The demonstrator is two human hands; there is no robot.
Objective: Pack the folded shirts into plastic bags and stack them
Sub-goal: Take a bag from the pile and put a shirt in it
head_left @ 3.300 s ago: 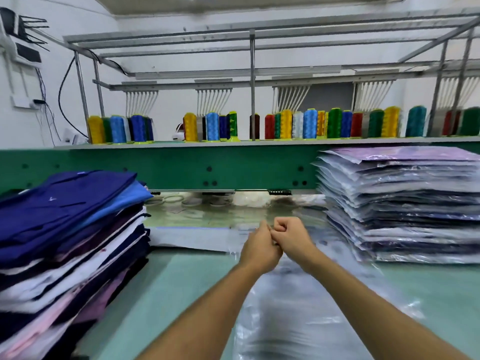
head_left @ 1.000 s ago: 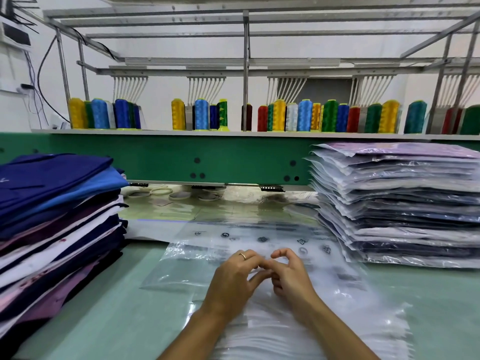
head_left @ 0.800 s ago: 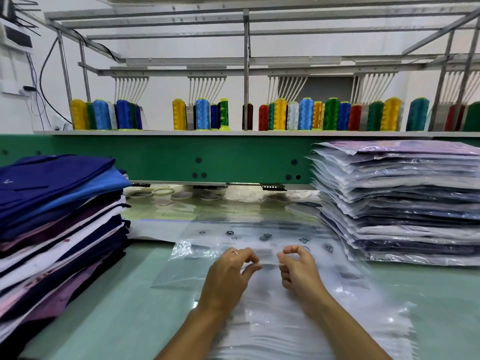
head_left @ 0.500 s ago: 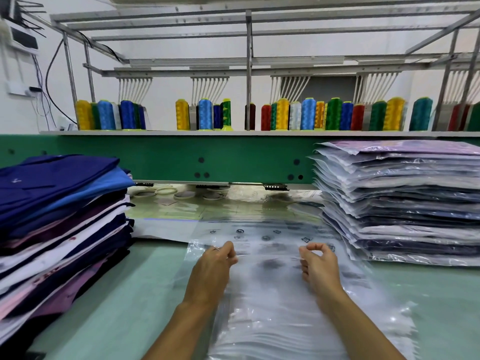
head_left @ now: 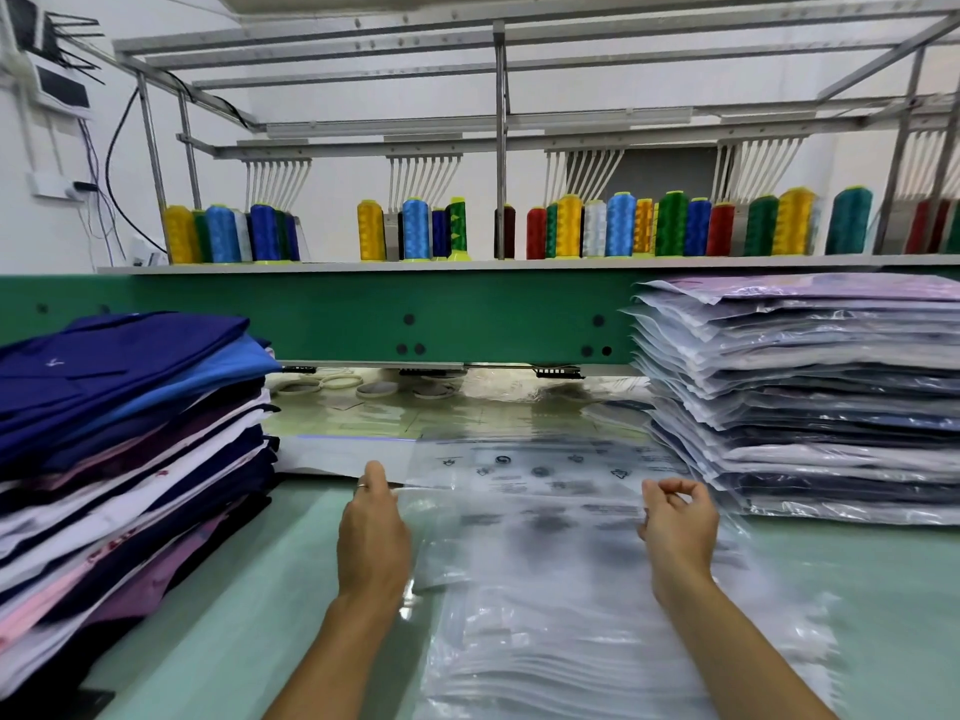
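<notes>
View from the head camera over a pale green table (head_left: 249, 589). The landmark is the pile of empty bags (head_left: 571, 662), which lies flat on the table at the centre of the view.

The top plastic bag (head_left: 519, 517), clear with dark printed symbols, is held by its far edge over the pile. The left hand (head_left: 371, 532) is at the pile's left far corner and grips the bag's left edge. It is seen from the back, with a ring (head_left: 361, 485) on one finger. The right hand (head_left: 675, 527) is at the pile's right far corner, fingers curled, thumb and forefinger pinching the bag's right edge.

The stack of folded shirts (head_left: 130, 407), in blue, navy, white and pink, stands to the left of the pile and is unbagged. The stack of bagged shirts (head_left: 805, 407) stands to its right, and its lower bags reach close to the right hand. Beyond the pile runs a green machine beam (head_left: 337, 319). Coloured thread cones (head_left: 571, 226) stand in a row on the shelf above the beam.
</notes>
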